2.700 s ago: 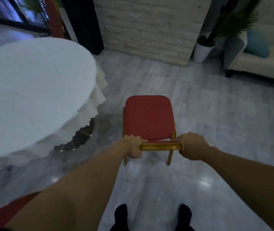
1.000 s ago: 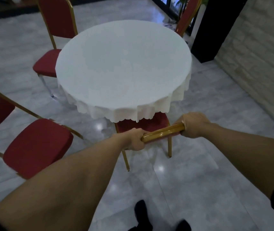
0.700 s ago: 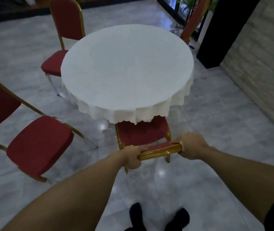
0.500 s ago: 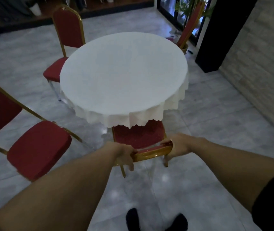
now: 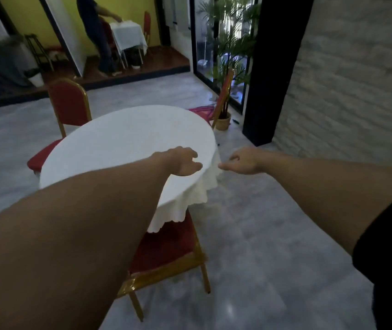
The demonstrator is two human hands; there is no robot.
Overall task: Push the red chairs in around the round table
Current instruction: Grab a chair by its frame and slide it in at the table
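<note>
Chair (image 5: 166, 248), red seat with a gold frame, stands at the near edge of the round table (image 5: 123, 144). The front of its seat sits under the hanging white tablecloth (image 5: 185, 198); the rear of the seat and two gold legs remain outside the table edge. Its back is mostly hidden by the left forearm.

Left hand (image 5: 183, 160): raised above the near right part of the tabletop, fingers loosely spread and curled, grasping nothing. No contact with the chair.

Right hand (image 5: 242, 160): raised just beside the table's right edge, over the floor (image 5: 273, 234), fingers relaxed and apart, grasping nothing. The two hands are near each other and do not touch.

Second chair (image 5: 68, 110): stands at the far left side of the table, back upright, seat partly under the table edge.

Third chair (image 5: 223, 98): stands beyond the far right side of the table, tilted, near a potted plant (image 5: 228, 60).

Background: a raised platform carries a small covered table (image 5: 128, 34) with another person (image 5: 97, 27) beside it.
</note>
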